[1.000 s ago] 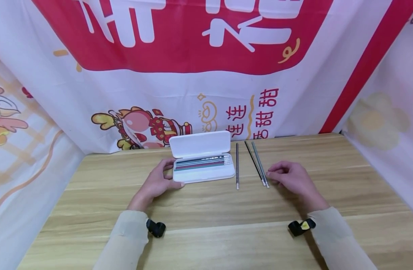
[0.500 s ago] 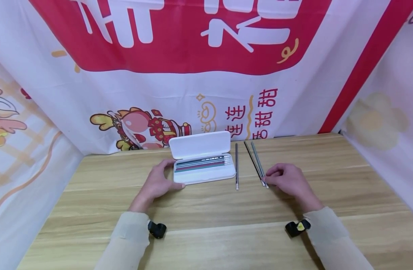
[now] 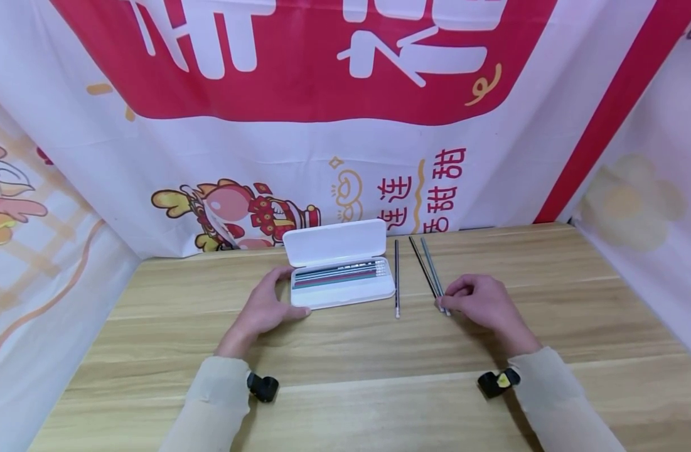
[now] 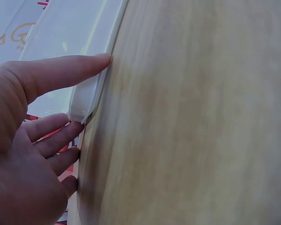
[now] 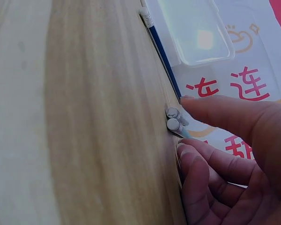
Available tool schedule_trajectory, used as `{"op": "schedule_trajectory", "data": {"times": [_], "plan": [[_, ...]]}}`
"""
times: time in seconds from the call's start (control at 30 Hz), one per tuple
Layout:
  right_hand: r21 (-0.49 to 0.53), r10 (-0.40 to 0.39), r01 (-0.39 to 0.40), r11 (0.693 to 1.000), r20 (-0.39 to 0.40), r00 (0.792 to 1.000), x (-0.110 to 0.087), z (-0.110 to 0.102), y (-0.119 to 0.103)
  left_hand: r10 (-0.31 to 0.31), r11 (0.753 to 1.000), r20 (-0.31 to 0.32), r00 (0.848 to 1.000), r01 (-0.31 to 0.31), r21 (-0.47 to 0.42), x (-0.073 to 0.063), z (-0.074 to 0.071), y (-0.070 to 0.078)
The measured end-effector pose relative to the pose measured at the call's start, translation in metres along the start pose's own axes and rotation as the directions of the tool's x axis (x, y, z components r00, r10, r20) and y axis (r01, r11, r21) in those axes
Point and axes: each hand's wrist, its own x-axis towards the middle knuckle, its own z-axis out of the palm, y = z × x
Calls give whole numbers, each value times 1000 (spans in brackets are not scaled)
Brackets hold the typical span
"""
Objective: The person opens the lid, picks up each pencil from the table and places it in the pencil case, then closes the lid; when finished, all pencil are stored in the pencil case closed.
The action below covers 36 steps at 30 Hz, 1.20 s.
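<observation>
A white pencil case (image 3: 351,294) lies open on the table, its lid (image 3: 335,243) raised at the back and several pencils (image 3: 334,275) inside. My left hand (image 3: 263,306) holds its left end, thumb along the front edge and fingers round the back corner. Right of the case is a single dark pencil (image 3: 397,276). Farther right, a black pencil (image 3: 422,265) and a teal pencil (image 3: 430,257) converge at their eraser ends. My right hand (image 3: 483,304) has thumb and fingers on either side of those ends, pinching them; the right wrist view shows both erasers (image 5: 174,125) between the fingertips.
The wood-grain table (image 3: 356,408) stretches out in front of the case and to both sides. A printed white and red cloth (image 3: 300,150) hangs right behind the table's back edge, and more cloth hangs at left and right.
My right hand has moved slightly left, from beside the two pencils onto their eraser ends. The left hand stays at the case, and the pencils lie as before.
</observation>
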Motion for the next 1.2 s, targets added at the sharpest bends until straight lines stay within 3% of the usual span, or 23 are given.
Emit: {"op": "schedule_trajectory", "data": {"times": [0.27, 0.63, 1.2], "plan": [[-30, -11, 11, 999, 5, 1000, 0, 0, 0, -42, 999, 36, 998, 43, -31, -2, 3, 1], [-54, 4, -4, 999, -1, 1000, 0, 2, -1, -74, 997, 0, 997, 74, -16, -2, 6, 1], [8, 70, -70, 998, 20, 997, -1, 1, -1, -68, 998, 8, 998, 68, 5, -1, 4, 3]]}}
